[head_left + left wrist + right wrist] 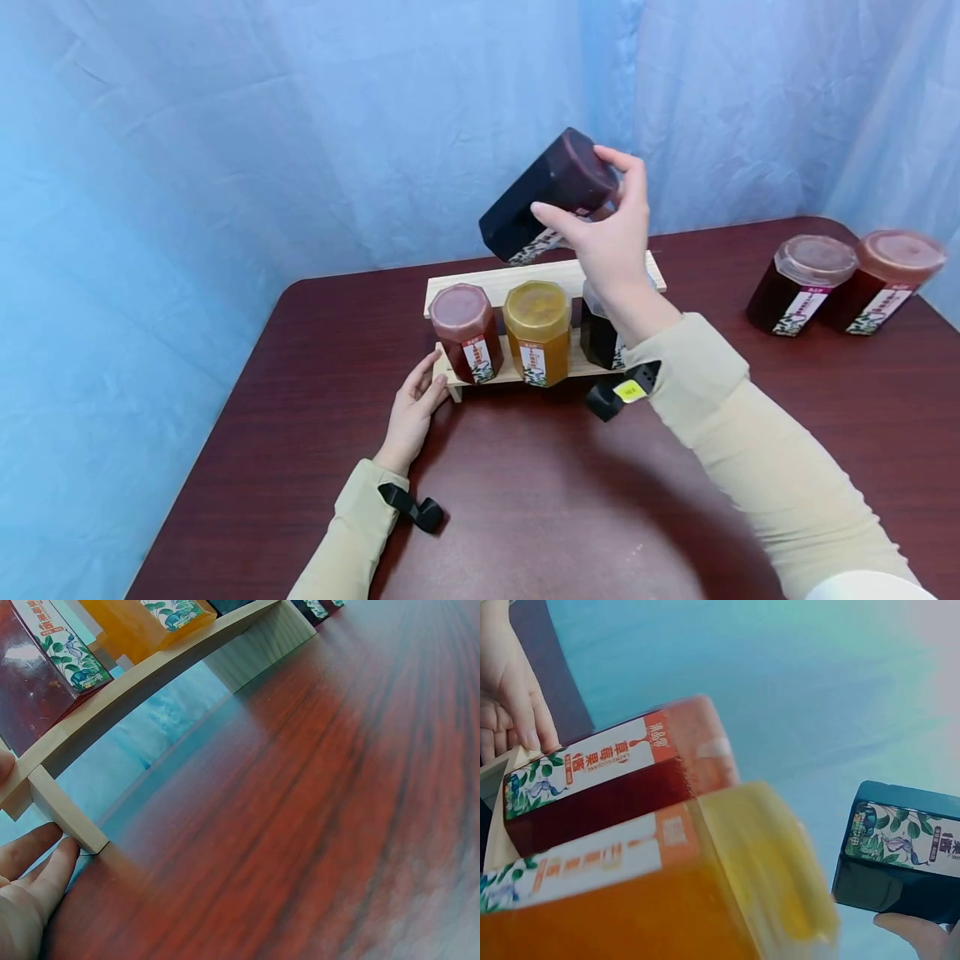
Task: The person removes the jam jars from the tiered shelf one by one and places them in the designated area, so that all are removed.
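Observation:
My right hand (611,233) grips a dark jam jar (536,196) near its lid, thumb on one side and fingers on the other. It hangs tilted in the air above a two-tier wooden rack (510,283), lid to the upper right. On the rack's lower step stand a red jar (468,333), an amber jar (537,333) and another dark jar (598,333), partly covered by my right wrist. With thumb and fingers, my left hand (412,408) holds the rack's left end, close to its end leg (67,810).
Two more jars, one dark with a clear lid (802,283) and one dark red (885,283), stand side by side at the table's right. A light blue curtain (420,125) hangs behind the dark red wooden table (315,367). A white rounded object (866,587) shows at the lower right.

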{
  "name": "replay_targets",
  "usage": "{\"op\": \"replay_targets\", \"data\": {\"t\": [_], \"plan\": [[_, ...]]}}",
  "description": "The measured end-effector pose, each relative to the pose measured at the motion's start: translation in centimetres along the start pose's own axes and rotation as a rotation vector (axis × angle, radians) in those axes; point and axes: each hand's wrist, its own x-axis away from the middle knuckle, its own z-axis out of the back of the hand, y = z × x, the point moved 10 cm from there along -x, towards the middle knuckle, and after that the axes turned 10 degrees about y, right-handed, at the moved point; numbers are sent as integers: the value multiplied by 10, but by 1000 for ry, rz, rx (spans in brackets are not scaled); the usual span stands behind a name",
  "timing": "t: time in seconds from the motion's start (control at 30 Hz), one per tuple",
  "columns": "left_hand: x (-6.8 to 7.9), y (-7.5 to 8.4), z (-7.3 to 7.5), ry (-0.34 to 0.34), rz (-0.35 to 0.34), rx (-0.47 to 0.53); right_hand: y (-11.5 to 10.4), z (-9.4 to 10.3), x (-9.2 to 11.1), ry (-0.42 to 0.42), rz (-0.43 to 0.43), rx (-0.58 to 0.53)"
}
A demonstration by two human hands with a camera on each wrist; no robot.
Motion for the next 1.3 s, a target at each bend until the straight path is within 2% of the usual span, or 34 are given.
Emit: {"op": "replay_targets", "data": {"t": [0.2,0.33,0.47,0.6,0.77,0.87,1.0,1.2,1.3], "plan": [[1,2,1,6,1,2,-9,31,7,51,3,-112],[2,4,1,6,1,8,-14,51,10,66,19,-240],[3,3,0,8,6,13,-21,72,11,39,47,-384],[4,2,1,8,8,8,-25,95,12,-16,71,-477],[4,5,3,9,4,12,-23,123,10,-65,24,-646],[3,5,4,10,2,3,-19,139,6,-66,-13,-689],[3,2,6,9,9,-6,-12,160,4,-59,-40,-662],[2,3,4,9,8,13,-4,186,8,-42,11,-431],[2,3,4,9,6,13,8,200,6,-24,7,-368]]}}
